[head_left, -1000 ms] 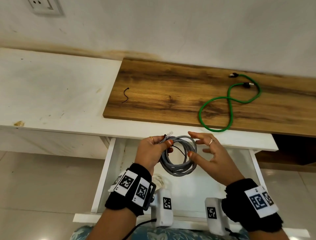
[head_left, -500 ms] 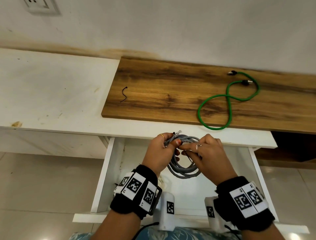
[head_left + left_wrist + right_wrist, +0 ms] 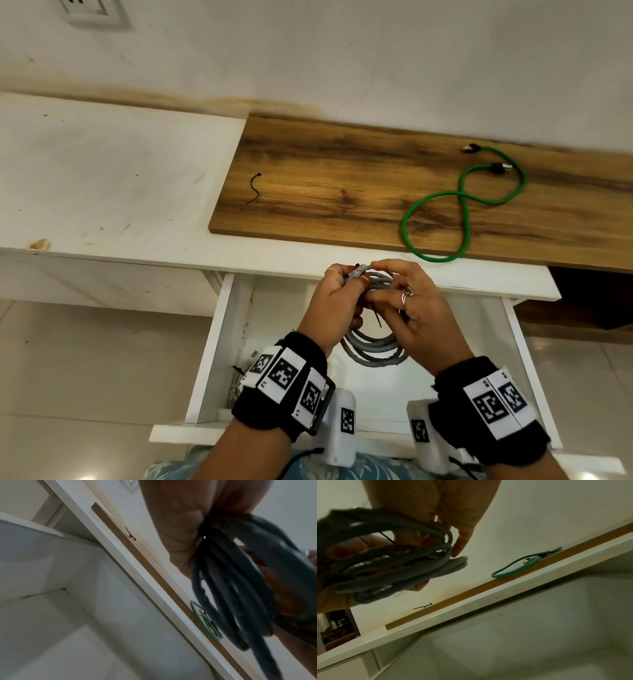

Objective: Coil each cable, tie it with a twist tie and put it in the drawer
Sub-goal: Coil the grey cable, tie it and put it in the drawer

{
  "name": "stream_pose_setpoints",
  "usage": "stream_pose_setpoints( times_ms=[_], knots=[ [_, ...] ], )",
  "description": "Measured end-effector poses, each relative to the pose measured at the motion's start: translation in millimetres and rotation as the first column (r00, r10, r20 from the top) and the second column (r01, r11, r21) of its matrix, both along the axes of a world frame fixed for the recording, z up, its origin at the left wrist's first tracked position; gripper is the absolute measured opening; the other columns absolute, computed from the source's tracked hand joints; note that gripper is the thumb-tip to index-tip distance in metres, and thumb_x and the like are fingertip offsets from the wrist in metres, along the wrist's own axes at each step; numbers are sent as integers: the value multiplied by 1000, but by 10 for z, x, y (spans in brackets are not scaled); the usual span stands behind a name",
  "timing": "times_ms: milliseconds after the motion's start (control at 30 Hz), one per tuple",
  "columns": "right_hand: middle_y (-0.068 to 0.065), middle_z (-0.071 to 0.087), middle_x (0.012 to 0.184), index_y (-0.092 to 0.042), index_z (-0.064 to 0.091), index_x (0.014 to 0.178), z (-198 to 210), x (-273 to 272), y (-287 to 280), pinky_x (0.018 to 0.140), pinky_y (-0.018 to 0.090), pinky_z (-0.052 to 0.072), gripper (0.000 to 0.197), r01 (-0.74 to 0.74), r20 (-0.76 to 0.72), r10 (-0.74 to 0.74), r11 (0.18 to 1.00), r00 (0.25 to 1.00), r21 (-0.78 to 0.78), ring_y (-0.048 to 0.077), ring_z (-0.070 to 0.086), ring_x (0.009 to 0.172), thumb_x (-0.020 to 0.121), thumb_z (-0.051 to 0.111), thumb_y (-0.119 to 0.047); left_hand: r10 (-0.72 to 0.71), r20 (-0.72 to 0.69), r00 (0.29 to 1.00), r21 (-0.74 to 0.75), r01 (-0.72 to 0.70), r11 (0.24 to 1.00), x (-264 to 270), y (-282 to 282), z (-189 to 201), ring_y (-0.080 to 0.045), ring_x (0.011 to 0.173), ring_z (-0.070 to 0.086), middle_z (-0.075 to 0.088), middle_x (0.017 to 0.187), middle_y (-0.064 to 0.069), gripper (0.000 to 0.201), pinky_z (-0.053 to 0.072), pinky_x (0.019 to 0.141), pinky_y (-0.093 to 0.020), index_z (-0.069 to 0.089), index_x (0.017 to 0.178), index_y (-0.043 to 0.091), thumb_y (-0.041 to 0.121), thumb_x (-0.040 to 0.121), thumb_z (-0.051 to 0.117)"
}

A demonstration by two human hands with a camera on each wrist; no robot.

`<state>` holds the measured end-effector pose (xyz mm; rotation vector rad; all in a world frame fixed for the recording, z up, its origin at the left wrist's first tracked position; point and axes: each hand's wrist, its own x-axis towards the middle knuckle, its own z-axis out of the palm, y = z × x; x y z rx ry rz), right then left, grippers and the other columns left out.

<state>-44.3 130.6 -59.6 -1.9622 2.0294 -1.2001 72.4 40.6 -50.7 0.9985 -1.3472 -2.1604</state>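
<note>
Since half a second ago the right hand (image 3: pixel 414 308) has slid further over the coil; a thin black twist tie (image 3: pixel 377 318) now pokes out between both hands. Left hand (image 3: pixel 334 303) grips the round grey cable (image 3: pixel 375 353) coil above the open white drawer (image 3: pixel 212 346). Glossy green cable (image 3: pixel 462 209) lies in a figure-eight on the wood-grain bench (image 3: pixel 342 192).

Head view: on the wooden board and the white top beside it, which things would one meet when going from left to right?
Chipped spot on the white top's front edge → black twist tie near the wooden board's left end → green cable, lying in a figure eight toward the board's right end.
</note>
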Motion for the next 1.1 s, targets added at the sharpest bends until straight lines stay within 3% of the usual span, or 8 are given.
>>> stream_pose_setpoints(
  times_ms=[100,167,267,433,533,700,900,1100],
  knots=[
    [-5,52,135,-24,73,90,-23,-56,12,105,23,29,19,-2,-74,3,1000,997,15,20,41,125,88,55,-24,-62,-14,998,3,62,998,10,-12,17,-2,44,38,46,64,2,7,31,44,-18,46,91,17,14,98,45],
    [-5,49,140,-28,70,88,-25,-68,23,105,28,35,16,-35,126,23,995,992,93,17,41,132,86,54,-25,-104,-19,994,-9,104,995,22,-14,28,-2,44,38,48,67,1,6,32,45,-18,46,92,17,17,98,46],
    [-2,51,137,-24,69,88,-12,-61,41,93,22,46,16,-104,386,43,985,922,137,9,54,120,85,57,-14,-138,-20,990,-30,138,990,33,-7,15,-1,45,38,45,69,1,16,33,45,-18,46,96,16,30,94,55],
    [1,55,122,-13,72,91,-23,-55,30,90,13,43,24,-83,401,21,987,916,139,2,58,108,83,61,6,-116,-31,993,-47,115,992,18,3,23,-4,49,33,41,68,1,47,31,45,-18,45,96,13,57,80,51],
    [4,49,119,-13,73,91,19,-1,18,83,8,45,22,-3,375,-47,991,926,134,-2,60,98,84,63,5,-19,-86,996,1,19,1000,39,-39,1,-5,47,34,40,64,2,30,31,44,-18,45,96,9,38,98,40],
    [3,48,114,-18,73,92,58,15,-3,74,7,47,28,25,400,-74,992,914,126,-1,61,90,83,64,7,-27,-52,998,-54,24,998,68,-61,0,-6,48,34,36,63,0,25,32,45,-19,46,98,7,16,100,22],
    [5,55,108,-23,72,90,40,-26,4,64,10,47,28,61,489,-106,993,866,105,-3,61,69,84,64,4,-41,-52,998,72,45,996,70,-91,8,-10,57,56,59,64,-1,20,47,55,-24,59,97,7,21,99,44],
    [-1,56,104,-22,72,89,33,23,-16,73,9,46,20,48,435,-76,996,897,74,3,62,86,82,60,-7,-13,-138,990,232,45,972,148,-196,31,-21,58,68,72,76,-13,17,58,66,-36,71,93,8,16,82,62]
  ],
)
